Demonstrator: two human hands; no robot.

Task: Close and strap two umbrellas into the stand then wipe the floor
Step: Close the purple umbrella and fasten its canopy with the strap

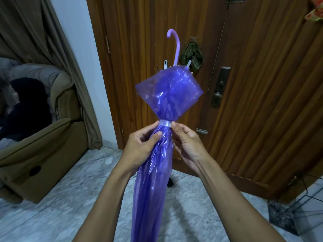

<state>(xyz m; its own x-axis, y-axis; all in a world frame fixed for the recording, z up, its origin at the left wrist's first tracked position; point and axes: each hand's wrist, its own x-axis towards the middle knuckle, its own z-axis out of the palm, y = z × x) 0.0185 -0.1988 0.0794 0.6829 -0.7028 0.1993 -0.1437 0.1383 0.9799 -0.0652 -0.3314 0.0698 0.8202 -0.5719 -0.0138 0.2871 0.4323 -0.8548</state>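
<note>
Purple umbrella (153,172), handle (177,46) at twelve o'clock: my left hand (139,145) fingers (157,134) wrap its folds, my right hand (187,144) pinches the seemingly fastened strap (165,123).

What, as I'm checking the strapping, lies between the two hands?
In the head view, the purple umbrella, cinched by a pale strap, lies between the left hand and the right hand.

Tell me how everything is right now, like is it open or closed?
purple umbrella, closed, handle end up, canopy edges flared above the strap
strap, wrapped round the canopy
left hand, grips the umbrella just below the strap
right hand, pinches the strap's end
door, shut
cloth, hanging on the door
</note>
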